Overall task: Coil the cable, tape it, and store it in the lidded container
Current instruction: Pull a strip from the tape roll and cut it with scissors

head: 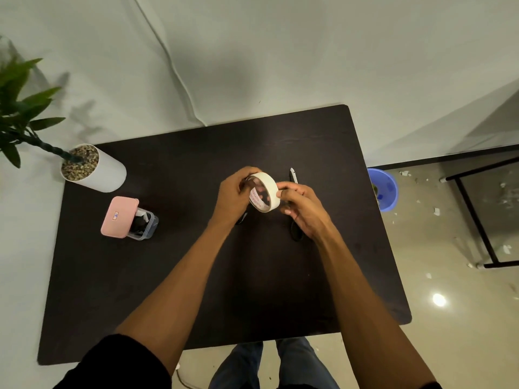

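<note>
A roll of white tape (266, 189) is held up over the middle of the dark table (168, 276). My left hand (233, 195) grips the roll's left rim. My right hand (300, 209) pinches the roll's outer face with thumb and finger. A black cable (241, 219) lies on the table under my left hand, mostly hidden. The clear container (146, 223) stands at the left with dark contents and a bit of white inside; its pink lid (119, 217) rests tilted across its left side.
Black-handled scissors (294, 178) lie on the table under my right hand. A white plant pot (95, 172) stands at the table's back left corner. A blue bin (383, 189) sits on the floor past the right edge, near a black metal frame (477, 220).
</note>
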